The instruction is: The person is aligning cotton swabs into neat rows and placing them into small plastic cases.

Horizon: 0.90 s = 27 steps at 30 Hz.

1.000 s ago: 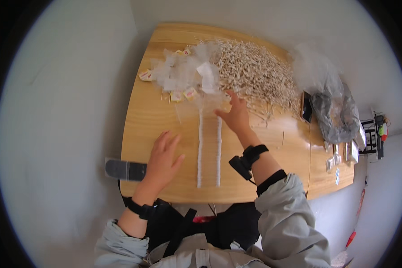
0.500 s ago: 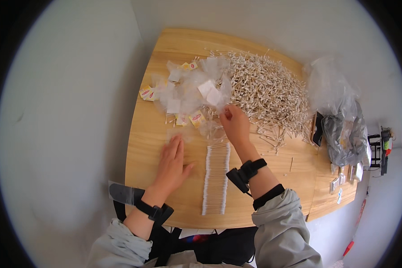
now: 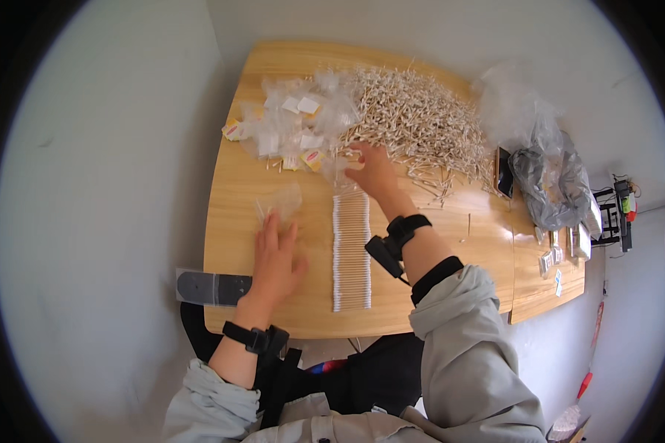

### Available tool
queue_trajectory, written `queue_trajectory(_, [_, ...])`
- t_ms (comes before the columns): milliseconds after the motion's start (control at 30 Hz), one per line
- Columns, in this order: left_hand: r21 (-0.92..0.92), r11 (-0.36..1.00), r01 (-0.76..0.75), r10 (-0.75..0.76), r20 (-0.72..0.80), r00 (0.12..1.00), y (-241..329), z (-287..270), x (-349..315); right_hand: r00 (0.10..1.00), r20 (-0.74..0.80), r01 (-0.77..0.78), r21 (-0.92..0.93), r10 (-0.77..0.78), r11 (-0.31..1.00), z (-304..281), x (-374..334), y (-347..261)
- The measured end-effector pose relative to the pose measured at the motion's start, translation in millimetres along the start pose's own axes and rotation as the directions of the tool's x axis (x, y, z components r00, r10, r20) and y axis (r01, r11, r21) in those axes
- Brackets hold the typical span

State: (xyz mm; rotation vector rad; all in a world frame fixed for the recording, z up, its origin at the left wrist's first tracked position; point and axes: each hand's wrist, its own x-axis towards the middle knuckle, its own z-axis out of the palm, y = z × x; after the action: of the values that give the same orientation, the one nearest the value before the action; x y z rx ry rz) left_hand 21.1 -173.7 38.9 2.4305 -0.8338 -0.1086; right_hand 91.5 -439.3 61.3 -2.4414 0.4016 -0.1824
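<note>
A neat column of cotton swabs (image 3: 352,251) lies on the wooden table between my hands, its sticks side by side. My left hand (image 3: 275,258) is open left of the column, its fingertips at the near edge of a clear plastic bag (image 3: 282,201). Beyond the column's far end, my right hand (image 3: 377,173) has thumb and fingers apart, with nothing plainly held. It is beside crumpled clear bags (image 3: 336,111) and the near edge of a big loose heap of cotton swabs (image 3: 421,122). Several yellow-and-white cards (image 3: 312,159) lie among the bags.
The wooden table (image 3: 236,221) meets the wall at its far side. To the right are a dark flat object (image 3: 504,172), a grey plastic bag (image 3: 543,184), a clear bag (image 3: 513,107) and small packets (image 3: 550,258). A single swab (image 3: 468,227) lies right of my wrist.
The view has shifted, so the table appears higher. My left hand has drawn nearer along with the clear bag. My right fingers have spread, and the crumpled bags sit farther left and away.
</note>
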Motion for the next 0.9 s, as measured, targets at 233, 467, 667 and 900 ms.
queue_trajectory(233, [-0.076, 0.997, 0.021, -0.018, 0.039, 0.999, 30.8, -30.7, -34.4, 0.999, 0.024, 0.034, -0.117, -0.031, 0.993, 13.7, -4.9, -2.0])
queue_trajectory(467, [-0.155, 0.987, 0.053, -0.042, 0.070, 0.997, 34.4, -52.3, -58.7, 0.971, -0.130, -0.051, 0.704, 0.200, 0.709, -23.4, 57.8, -15.4])
queue_trajectory(667, [-0.121, 0.991, 0.057, -0.048, 0.076, 0.996, 30.3, -42.0, -61.7, 0.960, 0.105, -0.236, 0.799, 0.259, 0.553, -42.7, 5.0, -11.2])
queue_trajectory(900, [-0.066, 0.997, 0.030, -0.021, 0.133, 0.991, 44.5, -26.9, -63.5, 0.867, 0.197, -0.376, 0.861, 0.457, 0.343, -50.8, -167.0, 41.8])
